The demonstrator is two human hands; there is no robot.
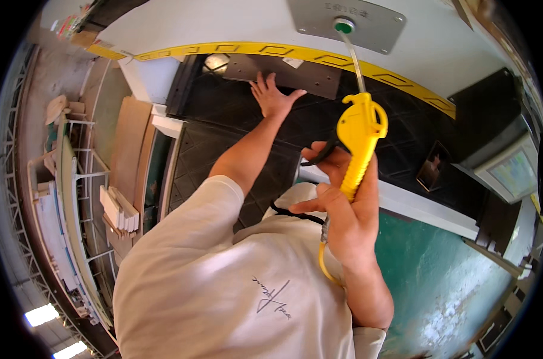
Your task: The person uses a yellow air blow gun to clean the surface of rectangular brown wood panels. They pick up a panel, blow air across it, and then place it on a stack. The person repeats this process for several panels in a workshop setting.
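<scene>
While left hand (pixel 275 102) stretches forward, splayed wide, right hand (pixel 350 227) grips yellow blowgun (pixel 359 133).

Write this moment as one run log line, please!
left hand: spread open by flat brown panel | right hand: holding yellow air blow gun | nearby: green push button

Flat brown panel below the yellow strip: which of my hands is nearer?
Left. Your left hand is spread at the near edge of the panel; your right hand is farther back, nearer you, holding the yellow air gun.
</scene>
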